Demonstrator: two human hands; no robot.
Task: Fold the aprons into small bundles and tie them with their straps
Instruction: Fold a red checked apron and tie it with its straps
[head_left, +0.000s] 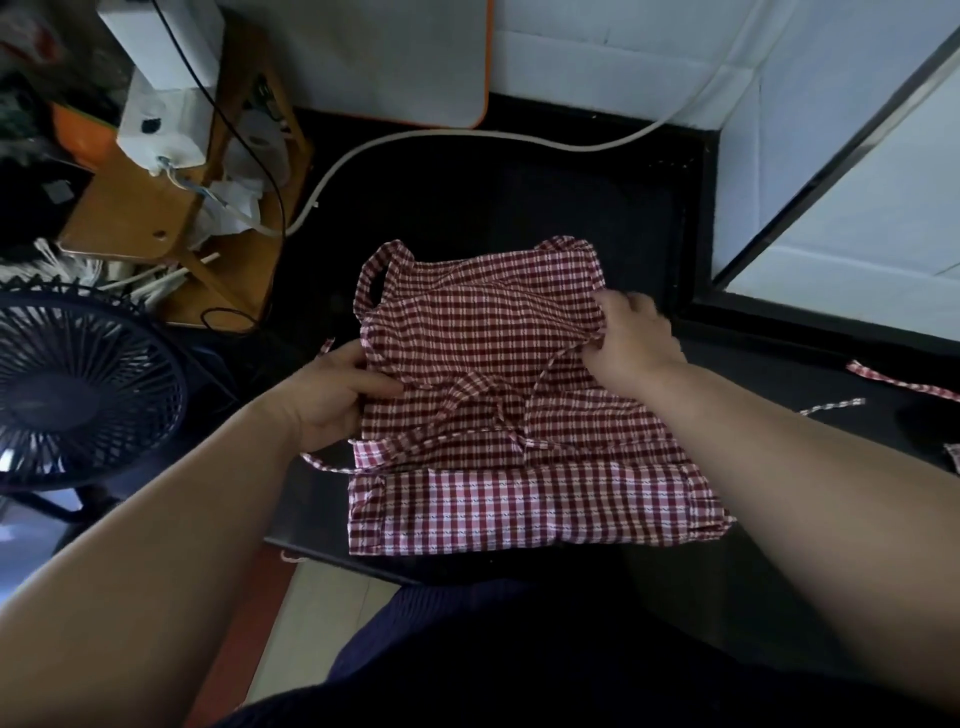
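A red-and-white checked apron (498, 395) lies partly folded on the black table (519, 197), its upper part doubled over the lower band. My left hand (332, 395) grips the folded left edge, thumb on top. At the right edge my right hand (634, 338) pinches a raised fold of the cloth. The neck loop (379, 270) sticks out at the far left corner. Thin straps (467, 410) cross the middle of the cloth, and one strap end (324, 465) trails off the left side.
A dark fan (78, 389) stands at the left. Behind it is a wooden stand (156, 218) with white boxes and cables. A white cable (467, 136) curves across the far table. More checked straps (904, 382) lie at the right edge.
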